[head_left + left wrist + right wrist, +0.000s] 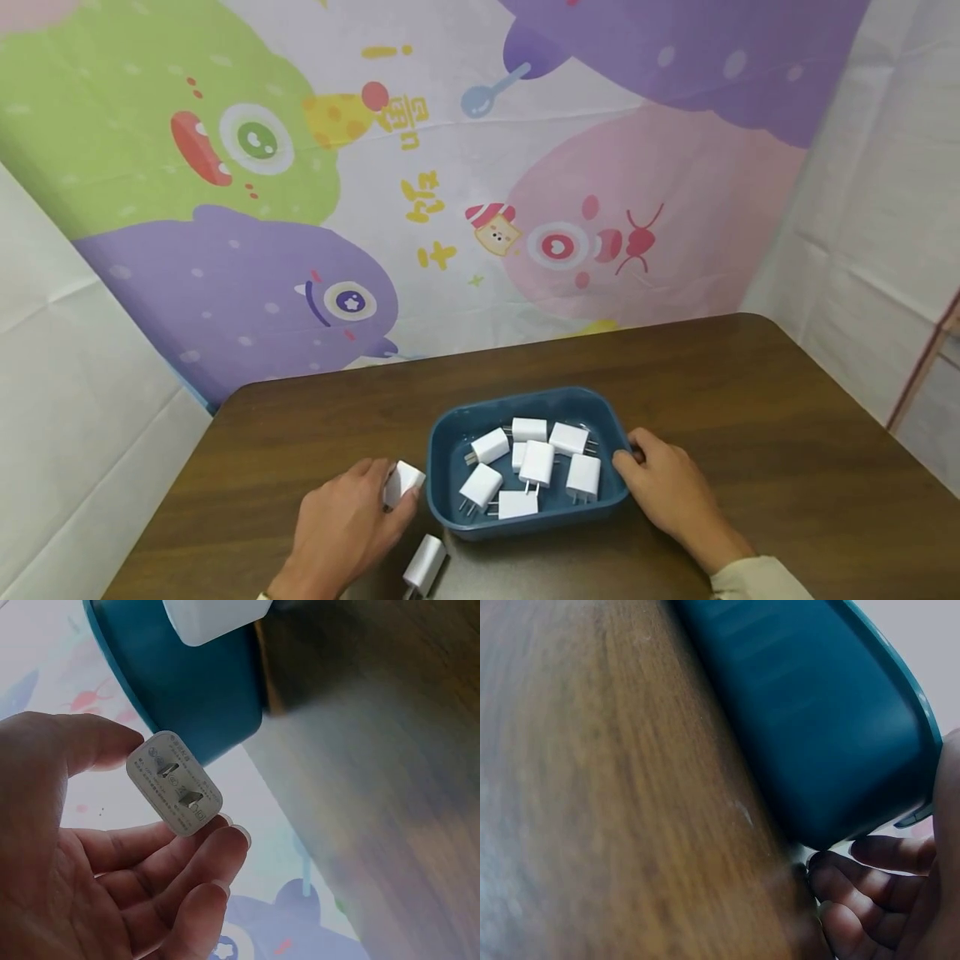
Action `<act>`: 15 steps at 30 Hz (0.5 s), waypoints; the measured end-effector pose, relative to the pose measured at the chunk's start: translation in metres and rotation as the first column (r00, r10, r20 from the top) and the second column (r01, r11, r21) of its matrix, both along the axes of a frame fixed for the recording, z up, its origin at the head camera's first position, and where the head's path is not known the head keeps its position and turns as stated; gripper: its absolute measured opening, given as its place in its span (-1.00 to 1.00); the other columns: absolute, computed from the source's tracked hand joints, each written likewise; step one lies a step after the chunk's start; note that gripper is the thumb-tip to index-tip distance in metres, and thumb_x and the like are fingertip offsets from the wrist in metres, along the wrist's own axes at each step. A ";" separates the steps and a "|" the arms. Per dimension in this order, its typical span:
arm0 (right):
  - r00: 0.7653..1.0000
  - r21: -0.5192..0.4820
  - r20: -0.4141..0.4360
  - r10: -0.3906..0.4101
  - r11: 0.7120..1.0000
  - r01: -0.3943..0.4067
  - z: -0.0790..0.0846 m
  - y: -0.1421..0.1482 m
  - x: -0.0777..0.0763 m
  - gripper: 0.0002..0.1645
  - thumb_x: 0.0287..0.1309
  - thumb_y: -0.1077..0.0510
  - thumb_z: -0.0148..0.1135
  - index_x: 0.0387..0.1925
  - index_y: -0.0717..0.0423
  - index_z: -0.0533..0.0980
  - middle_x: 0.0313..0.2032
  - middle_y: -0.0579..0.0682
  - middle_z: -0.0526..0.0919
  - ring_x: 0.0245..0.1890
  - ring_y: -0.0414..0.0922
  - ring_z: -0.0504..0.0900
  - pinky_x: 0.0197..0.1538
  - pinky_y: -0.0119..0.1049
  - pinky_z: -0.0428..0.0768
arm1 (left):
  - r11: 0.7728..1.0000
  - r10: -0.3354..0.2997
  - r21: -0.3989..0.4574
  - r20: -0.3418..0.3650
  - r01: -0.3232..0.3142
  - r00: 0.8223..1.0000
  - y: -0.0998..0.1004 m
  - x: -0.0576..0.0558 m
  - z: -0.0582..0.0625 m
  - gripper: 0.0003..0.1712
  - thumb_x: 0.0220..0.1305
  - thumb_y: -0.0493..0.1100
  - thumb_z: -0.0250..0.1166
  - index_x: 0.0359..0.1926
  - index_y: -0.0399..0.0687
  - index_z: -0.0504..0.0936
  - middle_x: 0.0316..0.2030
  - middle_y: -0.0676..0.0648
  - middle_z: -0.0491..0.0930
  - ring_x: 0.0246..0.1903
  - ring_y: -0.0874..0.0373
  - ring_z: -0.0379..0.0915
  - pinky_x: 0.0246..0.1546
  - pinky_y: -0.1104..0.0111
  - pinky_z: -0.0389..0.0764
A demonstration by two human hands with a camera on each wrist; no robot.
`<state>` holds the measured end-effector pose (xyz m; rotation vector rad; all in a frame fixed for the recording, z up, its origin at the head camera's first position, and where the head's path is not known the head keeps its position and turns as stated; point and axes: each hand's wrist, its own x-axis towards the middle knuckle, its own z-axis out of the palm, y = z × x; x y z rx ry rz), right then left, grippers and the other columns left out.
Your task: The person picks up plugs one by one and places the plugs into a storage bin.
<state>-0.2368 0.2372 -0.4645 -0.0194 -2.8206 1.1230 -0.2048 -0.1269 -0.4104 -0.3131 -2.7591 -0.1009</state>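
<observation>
My left hand (348, 521) pinches a white charger plug (402, 485) between thumb and fingers, just left of the blue plastic bin (438, 510). In the left wrist view, the two metal prongs of that charger plug (174, 784) face the camera. Several more white charger plugs (537, 463) lie loosely in the bin, prongs pointing various ways. At the bin's right end, my right hand (670, 483) holds the rim with the thumb, its fingers curled against the outer wall. The right wrist view has those fingers (847, 892) low by the bin's corner.
Another white charger plug (425, 565) lies on the brown wooden table (750, 400), near the front left corner of the bin. A cloth printed with cartoon figures (450, 167) hangs behind the table's back edge. Pale sheets (877, 167) hang at both sides.
</observation>
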 end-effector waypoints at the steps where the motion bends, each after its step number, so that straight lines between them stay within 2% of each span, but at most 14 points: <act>1: 1.000 0.004 -0.004 0.000 1.000 0.000 0.000 0.000 0.000 -0.83 0.28 0.02 0.13 -0.25 0.02 0.54 -0.50 -0.12 0.49 -0.46 -0.14 0.44 -0.38 -0.22 0.32 | 1.000 0.002 -0.002 0.008 -0.002 1.000 0.000 0.000 0.001 -0.54 0.11 0.17 0.40 -0.20 -0.11 0.69 -0.41 0.00 0.61 -0.59 0.14 0.49 -0.66 0.21 0.44; 5: 1.000 0.013 -0.013 -0.003 1.000 0.003 0.001 0.000 0.000 -0.83 0.28 0.02 0.14 -0.25 0.01 0.55 -0.50 -0.12 0.50 -0.45 -0.14 0.44 -0.37 -0.22 0.32 | 1.000 -0.003 -0.011 0.012 0.003 1.000 0.001 -0.001 0.005 -0.54 0.12 0.18 0.39 -0.19 -0.10 0.69 -0.40 -0.01 0.62 -0.60 0.16 0.47 -0.67 0.22 0.44; 11: 1.000 0.014 -0.001 -0.005 1.000 0.005 0.000 0.000 -0.001 -0.82 0.28 0.02 0.12 -0.24 0.02 0.55 -0.49 -0.11 0.49 -0.45 -0.14 0.44 -0.37 -0.22 0.32 | 0.999 -0.041 -0.013 -0.053 0.040 0.998 0.002 -0.004 0.008 -0.57 0.11 0.14 0.40 -0.17 -0.08 0.70 -0.35 -0.02 0.64 -0.58 0.10 0.53 -0.66 0.21 0.47; 15: 1.000 0.012 0.003 -0.007 1.000 0.007 -0.001 0.000 -0.001 -0.83 0.28 0.03 0.12 -0.25 0.02 0.54 -0.50 -0.11 0.50 -0.46 -0.14 0.44 -0.37 -0.22 0.32 | 0.999 -0.045 -0.011 -0.039 0.045 0.998 0.006 -0.005 0.010 -0.56 0.13 0.15 0.38 -0.15 -0.09 0.69 -0.31 -0.03 0.65 -0.56 0.09 0.54 -0.64 0.22 0.47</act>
